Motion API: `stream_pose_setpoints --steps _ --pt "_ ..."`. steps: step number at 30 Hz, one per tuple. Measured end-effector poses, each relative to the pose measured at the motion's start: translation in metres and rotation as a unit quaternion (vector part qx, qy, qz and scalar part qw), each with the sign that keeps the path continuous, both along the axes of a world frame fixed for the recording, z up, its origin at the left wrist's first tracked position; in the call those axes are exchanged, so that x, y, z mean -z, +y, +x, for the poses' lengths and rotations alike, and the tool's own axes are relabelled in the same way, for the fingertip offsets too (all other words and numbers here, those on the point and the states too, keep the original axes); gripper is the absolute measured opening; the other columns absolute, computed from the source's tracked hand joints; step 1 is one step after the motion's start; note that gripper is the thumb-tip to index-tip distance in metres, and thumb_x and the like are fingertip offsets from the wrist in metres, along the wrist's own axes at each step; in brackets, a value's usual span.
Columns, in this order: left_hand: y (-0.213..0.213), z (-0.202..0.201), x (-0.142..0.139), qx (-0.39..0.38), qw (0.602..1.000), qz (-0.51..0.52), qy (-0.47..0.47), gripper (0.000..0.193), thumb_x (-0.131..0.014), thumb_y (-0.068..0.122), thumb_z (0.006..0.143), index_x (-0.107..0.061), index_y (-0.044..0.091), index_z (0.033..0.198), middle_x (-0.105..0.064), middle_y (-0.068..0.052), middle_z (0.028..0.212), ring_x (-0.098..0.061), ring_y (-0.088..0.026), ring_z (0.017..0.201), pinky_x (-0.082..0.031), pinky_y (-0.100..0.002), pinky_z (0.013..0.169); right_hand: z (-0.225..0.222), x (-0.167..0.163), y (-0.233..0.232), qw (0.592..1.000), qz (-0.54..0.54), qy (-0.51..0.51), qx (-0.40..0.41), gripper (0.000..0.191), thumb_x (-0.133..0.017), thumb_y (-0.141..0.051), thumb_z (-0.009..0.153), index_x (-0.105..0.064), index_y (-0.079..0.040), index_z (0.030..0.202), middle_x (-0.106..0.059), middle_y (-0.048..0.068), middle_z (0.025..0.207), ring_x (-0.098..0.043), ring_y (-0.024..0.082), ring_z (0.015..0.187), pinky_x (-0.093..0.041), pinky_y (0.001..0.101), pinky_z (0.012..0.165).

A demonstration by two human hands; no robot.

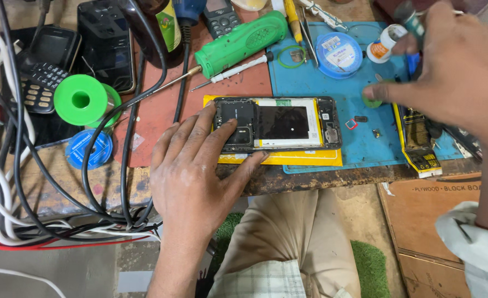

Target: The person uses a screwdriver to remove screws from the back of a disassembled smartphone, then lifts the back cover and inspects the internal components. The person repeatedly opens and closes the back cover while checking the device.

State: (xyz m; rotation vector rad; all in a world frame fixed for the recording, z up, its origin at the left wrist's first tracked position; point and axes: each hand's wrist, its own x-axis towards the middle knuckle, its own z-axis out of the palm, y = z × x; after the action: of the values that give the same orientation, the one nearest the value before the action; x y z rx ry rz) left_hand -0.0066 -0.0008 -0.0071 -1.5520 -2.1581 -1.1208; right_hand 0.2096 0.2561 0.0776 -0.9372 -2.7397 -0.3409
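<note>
Left hand [191, 165]: it lies flat and open on the near end of the opened phone [277, 124], fingers spread out, pressing down and not gripping
Right hand [453, 66]: it is up over the blue mat [321, 83], with the fingers curled around a thin tool with a green-grey tip [409, 16]; one finger points down at a small green blob [372, 101] and touches it, I think, but the hand is blurry there
Opened phone: it has no back cover, so you can see the dark battery and the little parts inside; it lies on its front on a yellow sheet [288, 158], near the front edge of the table [89, 182]
Blue mat: it is under the far end of the phone; tiny bits lie on it just beside the phone
Round blue tub [338, 54]: it sits on the blue mat, behind the phone
Small white pot [384, 45]: it is just beside the round blue tub, close to the right hand
Green tool [241, 43]: a fat green handle with a thin metal tip, lying behind the phone on the red mat [161, 105]
Green reel [81, 99]: it is off to the left, well apart from both hands
Old button phones [45, 66]: they lie at the far left, among black and white wires [12, 209]
Legs in tan trousers [288, 237]: they show below the table edge
</note>
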Motion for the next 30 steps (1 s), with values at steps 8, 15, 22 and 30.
stream_pose_setpoints --steps 8,15,22,30 --pt "-0.001 0.0 -0.001 0.001 1.0 -0.006 0.001 0.054 -0.087 0.046 0.081 -0.075 0.005 0.114 -0.068 -0.017 0.134 -0.064 -0.034 0.123 -0.044 -0.048 0.107 -0.011 0.008 -0.017 0.991 0.128 -0.001 -0.045 0.062 -0.087 -0.04 0.078 -0.054 0.004 0.106 -0.061 0.022 0.099 -0.064 0.044 0.095 -0.042 0.0485 0.09" --pt "0.0 0.001 -0.002 0.004 1.0 -0.007 -0.002 0.052 -0.085 0.044 0.082 -0.076 0.006 0.115 -0.068 -0.018 0.134 -0.063 -0.034 0.124 -0.044 -0.048 0.108 -0.028 0.01 -0.072 0.896 -0.239 0.349 -0.137 0.016 -0.046 -0.004 0.108 -0.044 0.004 0.121 -0.057 0.009 0.105 -0.063 0.016 0.095 -0.051 0.0279 0.085" --pt "-0.001 0.002 -0.003 0.004 1.0 -0.002 -0.014 0.053 -0.085 0.045 0.081 -0.075 0.006 0.115 -0.068 -0.018 0.134 -0.063 -0.035 0.124 -0.044 -0.048 0.107 -0.078 0.021 -0.126 0.808 -0.378 0.416 -0.174 0.062 -0.063 0.009 0.1 -0.026 -0.001 0.148 -0.06 0.02 0.115 -0.07 0.021 0.097 -0.063 0.0321 0.087" --pt "0.0 0.002 -0.004 0.007 1.0 0.001 -0.013 0.052 -0.085 0.045 0.081 -0.075 0.007 0.116 -0.068 -0.018 0.133 -0.063 -0.036 0.123 -0.044 -0.048 0.107 -0.087 0.043 -0.132 0.803 -0.326 0.436 -0.24 0.067 -0.062 0.017 0.111 -0.016 -0.008 0.153 -0.062 0.02 0.128 -0.071 0.023 0.115 -0.063 0.0324 0.102"
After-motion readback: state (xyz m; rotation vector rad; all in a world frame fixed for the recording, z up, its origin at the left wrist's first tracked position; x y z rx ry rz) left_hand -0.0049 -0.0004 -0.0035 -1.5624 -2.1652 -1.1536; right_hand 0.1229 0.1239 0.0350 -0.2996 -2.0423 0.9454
